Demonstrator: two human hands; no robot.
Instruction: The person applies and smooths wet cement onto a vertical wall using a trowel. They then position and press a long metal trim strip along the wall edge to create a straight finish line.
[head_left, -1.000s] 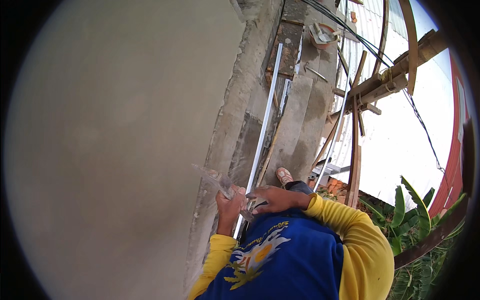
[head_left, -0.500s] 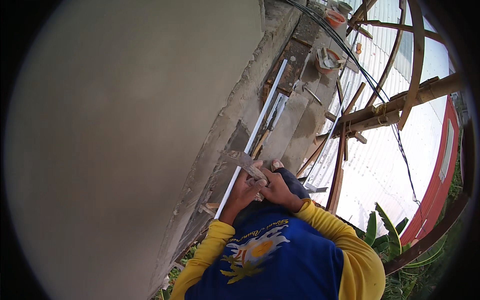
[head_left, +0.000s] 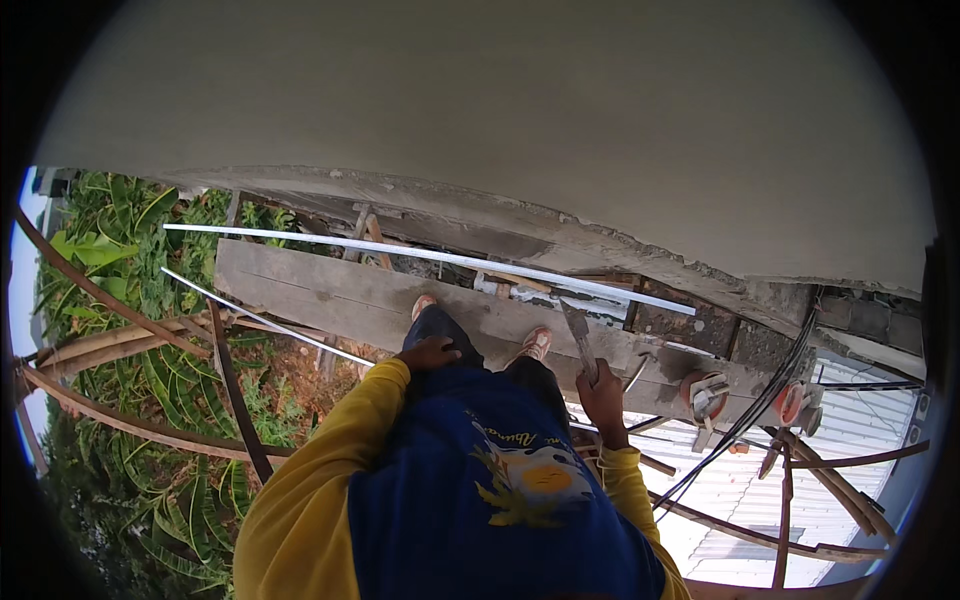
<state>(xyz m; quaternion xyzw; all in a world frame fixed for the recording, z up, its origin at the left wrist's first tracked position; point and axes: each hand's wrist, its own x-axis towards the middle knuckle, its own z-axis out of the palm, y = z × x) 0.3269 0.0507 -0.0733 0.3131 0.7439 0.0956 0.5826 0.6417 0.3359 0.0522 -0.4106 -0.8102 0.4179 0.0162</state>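
Note:
In my right hand point(head_left: 602, 393), low and to the right of my body, is a worn flat-bladed hand tool point(head_left: 575, 328), gripped by its handle with the blade pointing up and away. My left hand point(head_left: 430, 354) rests on my thigh with nothing visible in it, its fingers loosely laid. Beyond my feet, a long white straightedge strip point(head_left: 430, 254) stretches along the wall side. A hammer point(head_left: 637, 371) lies on the grey planks point(head_left: 300, 285) to the right of the held tool.
A smooth grey wall point(head_left: 500, 100) with a rough lower edge rises ahead. Buckets point(head_left: 690, 400) stand at the right, beside hanging black cables point(head_left: 775, 388). Wooden poles point(head_left: 150, 425) frame the platform's outer side; plants point(head_left: 190, 490) and a corrugated metal roof point(head_left: 740, 500) lie below.
My view and body have turned left, swinging the wall across the top. My hands have separated: the left has moved to my thigh, while the right keeps the tool.

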